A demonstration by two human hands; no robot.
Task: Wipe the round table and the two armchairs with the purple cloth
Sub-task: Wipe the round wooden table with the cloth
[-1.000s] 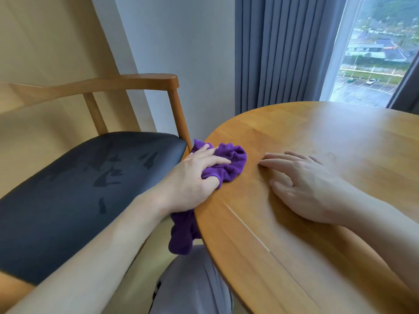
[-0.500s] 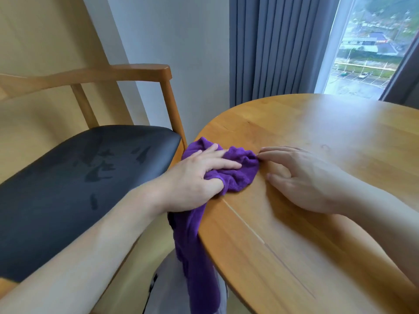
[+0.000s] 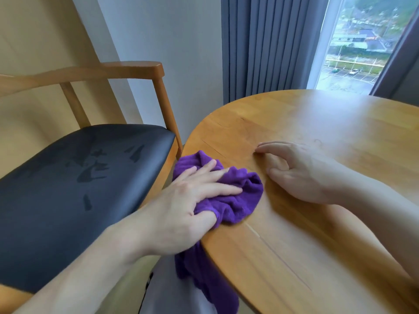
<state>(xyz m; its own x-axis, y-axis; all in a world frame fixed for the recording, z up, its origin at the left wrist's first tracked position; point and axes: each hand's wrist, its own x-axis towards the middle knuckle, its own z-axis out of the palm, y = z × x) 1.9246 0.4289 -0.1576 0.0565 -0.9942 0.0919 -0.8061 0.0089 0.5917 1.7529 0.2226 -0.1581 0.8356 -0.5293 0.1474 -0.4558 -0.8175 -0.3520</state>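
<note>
The purple cloth (image 3: 235, 200) lies bunched on the left edge of the round wooden table (image 3: 317, 137), with a long tail hanging down off the rim. My left hand (image 3: 190, 200) presses flat on top of the cloth, fingers spread over it. My right hand (image 3: 301, 171) rests just right of the cloth on the bare tabletop, fingers loosely curled and holding nothing. One armchair (image 3: 74, 184) with a dark seat and wooden arms stands to the left, close against the table. Damp streaks show on its seat.
Grey curtains (image 3: 267, 46) hang behind the table, beside a window (image 3: 353, 46) at the back right. A pale wall stands behind the armchair. My light grey trouser leg (image 3: 167, 291) shows below the table edge.
My left hand has pushed the cloth a little further right onto the tabletop. My right hand has pulled back from the cloth and curled its fingers. More of the cloth hangs off the rim.
</note>
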